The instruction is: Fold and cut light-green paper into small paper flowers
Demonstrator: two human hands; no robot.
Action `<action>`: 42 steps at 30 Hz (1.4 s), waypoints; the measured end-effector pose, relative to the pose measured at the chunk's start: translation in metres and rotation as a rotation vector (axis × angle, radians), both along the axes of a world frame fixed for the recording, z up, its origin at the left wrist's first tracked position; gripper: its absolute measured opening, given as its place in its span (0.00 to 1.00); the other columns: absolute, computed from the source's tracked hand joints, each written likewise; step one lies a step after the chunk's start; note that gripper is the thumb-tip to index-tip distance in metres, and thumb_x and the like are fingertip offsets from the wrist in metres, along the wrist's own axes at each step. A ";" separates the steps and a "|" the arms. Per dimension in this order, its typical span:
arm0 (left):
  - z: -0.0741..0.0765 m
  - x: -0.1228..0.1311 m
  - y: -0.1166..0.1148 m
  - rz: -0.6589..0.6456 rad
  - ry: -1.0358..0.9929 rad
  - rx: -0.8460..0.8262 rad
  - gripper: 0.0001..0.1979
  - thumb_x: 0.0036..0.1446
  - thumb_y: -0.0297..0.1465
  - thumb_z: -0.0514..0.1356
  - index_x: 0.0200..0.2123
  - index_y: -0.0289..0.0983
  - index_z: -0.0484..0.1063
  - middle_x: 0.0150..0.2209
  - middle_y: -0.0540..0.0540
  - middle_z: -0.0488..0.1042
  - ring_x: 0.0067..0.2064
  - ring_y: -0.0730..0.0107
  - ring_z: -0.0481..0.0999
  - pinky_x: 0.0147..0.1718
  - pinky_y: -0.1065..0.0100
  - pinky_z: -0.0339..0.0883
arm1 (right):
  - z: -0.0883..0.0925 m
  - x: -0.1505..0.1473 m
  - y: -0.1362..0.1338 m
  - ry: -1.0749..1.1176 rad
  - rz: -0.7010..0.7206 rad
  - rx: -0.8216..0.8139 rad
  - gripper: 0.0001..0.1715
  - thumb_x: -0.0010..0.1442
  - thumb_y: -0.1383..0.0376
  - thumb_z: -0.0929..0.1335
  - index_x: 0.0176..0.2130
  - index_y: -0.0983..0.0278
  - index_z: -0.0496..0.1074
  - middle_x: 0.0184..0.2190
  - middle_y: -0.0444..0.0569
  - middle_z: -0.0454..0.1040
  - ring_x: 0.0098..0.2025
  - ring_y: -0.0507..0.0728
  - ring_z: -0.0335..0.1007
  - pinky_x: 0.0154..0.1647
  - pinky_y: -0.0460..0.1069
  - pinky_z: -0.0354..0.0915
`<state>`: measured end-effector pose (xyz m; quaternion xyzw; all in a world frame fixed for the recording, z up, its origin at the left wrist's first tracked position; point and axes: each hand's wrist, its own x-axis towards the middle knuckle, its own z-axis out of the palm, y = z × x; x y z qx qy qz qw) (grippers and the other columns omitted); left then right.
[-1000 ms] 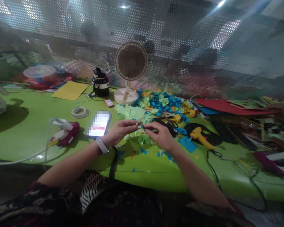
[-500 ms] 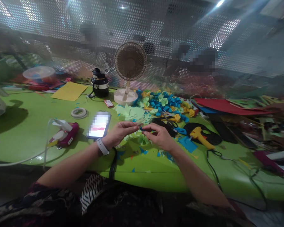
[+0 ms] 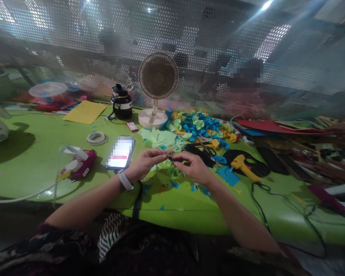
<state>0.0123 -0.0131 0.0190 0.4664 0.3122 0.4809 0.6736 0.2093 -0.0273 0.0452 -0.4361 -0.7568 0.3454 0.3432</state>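
My left hand (image 3: 145, 164), with a pale watch strap at the wrist, is closed in a pinch at the middle of the green table. Facing it, my right hand (image 3: 196, 168) also pinches, thumb against forefinger. A tiny dark, bluish thing (image 3: 170, 157) shows between the two sets of fingertips, too small to name. Under and behind the hands lie pale green paper pieces (image 3: 159, 138) and blue paper scraps (image 3: 174, 184). Beyond them is a heap of blue, green and yellow folded paper flowers (image 3: 199, 122).
A lit phone (image 3: 120, 152) lies left of my left hand, near a purple power strip (image 3: 82, 165) and a tape roll (image 3: 96, 138). A fan (image 3: 158, 76) and black jug (image 3: 121, 103) stand behind. A yellow glue gun (image 3: 244, 168) and scissors (image 3: 208, 150) lie right.
The fingertips have shifted very slightly around the small thing, which now looks darker. Both hands remain in nearly the same place; the rest is unchanged.
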 end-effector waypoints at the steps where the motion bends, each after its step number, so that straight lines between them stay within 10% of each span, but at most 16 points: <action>1: 0.000 0.000 -0.001 0.003 -0.002 0.004 0.13 0.44 0.35 0.72 0.33 0.35 0.82 0.37 0.42 0.82 0.45 0.62 0.78 0.55 0.59 0.63 | 0.000 0.000 0.000 0.005 0.004 -0.010 0.13 0.57 0.61 0.68 0.39 0.65 0.77 0.38 0.52 0.77 0.39 0.56 0.73 0.34 0.49 0.70; 15: -0.002 0.004 -0.002 0.168 -0.056 0.061 0.10 0.43 0.36 0.73 0.27 0.37 0.80 0.32 0.47 0.82 0.40 0.66 0.79 0.51 0.60 0.66 | -0.011 -0.008 -0.004 0.003 -0.099 0.166 0.12 0.59 0.60 0.69 0.42 0.62 0.74 0.40 0.49 0.78 0.41 0.57 0.74 0.43 0.51 0.70; 21: -0.005 0.003 0.000 0.192 -0.032 0.093 0.10 0.43 0.35 0.73 0.29 0.38 0.81 0.34 0.48 0.82 0.40 0.67 0.78 0.50 0.61 0.66 | -0.012 -0.008 -0.002 0.031 -0.076 0.086 0.14 0.62 0.56 0.67 0.42 0.62 0.74 0.36 0.48 0.77 0.24 0.52 0.71 0.32 0.50 0.70; 32: 0.000 0.002 -0.001 0.229 0.037 0.072 0.12 0.42 0.38 0.73 0.26 0.36 0.80 0.29 0.47 0.80 0.35 0.68 0.77 0.42 0.63 0.67 | -0.015 -0.008 -0.001 0.067 -0.085 0.091 0.15 0.60 0.54 0.68 0.41 0.61 0.75 0.35 0.48 0.77 0.23 0.52 0.71 0.28 0.49 0.70; 42: -0.002 0.005 -0.003 0.220 -0.031 0.093 0.11 0.42 0.37 0.73 0.27 0.38 0.79 0.32 0.48 0.81 0.37 0.68 0.77 0.46 0.63 0.67 | -0.018 -0.009 -0.001 -0.042 -0.094 0.263 0.09 0.62 0.61 0.67 0.41 0.60 0.75 0.39 0.50 0.78 0.42 0.59 0.75 0.43 0.52 0.70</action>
